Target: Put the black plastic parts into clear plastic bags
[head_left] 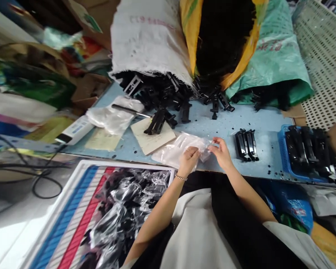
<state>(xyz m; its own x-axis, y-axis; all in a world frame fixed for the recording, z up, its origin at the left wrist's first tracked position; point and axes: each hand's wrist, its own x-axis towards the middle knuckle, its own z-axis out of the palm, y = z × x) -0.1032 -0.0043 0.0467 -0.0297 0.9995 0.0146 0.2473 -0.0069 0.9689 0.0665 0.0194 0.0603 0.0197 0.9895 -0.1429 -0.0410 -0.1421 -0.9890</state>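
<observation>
Clear plastic bags (172, 151) lie in a loose pile at the table's front edge. My left hand (189, 158) is closed at the pile's right end, its fingers pinching the thin plastic. Close beside it, my right hand (220, 151) has thumb and fingertips drawn together on the same filmy edge. How many layers the fingers hold is too fine to make out. To the right of my right hand, a few black plastic parts (245, 145) lie side by side on the blue table (212, 129).
A blue basket (285, 164) of black parts stands at the right. White (151, 37), yellow (189, 33) and green sacks (282, 56) line the back, black parts spilling out. A board (141, 138) bears more parts. Below left, a crate (81, 168) contains bagged parts.
</observation>
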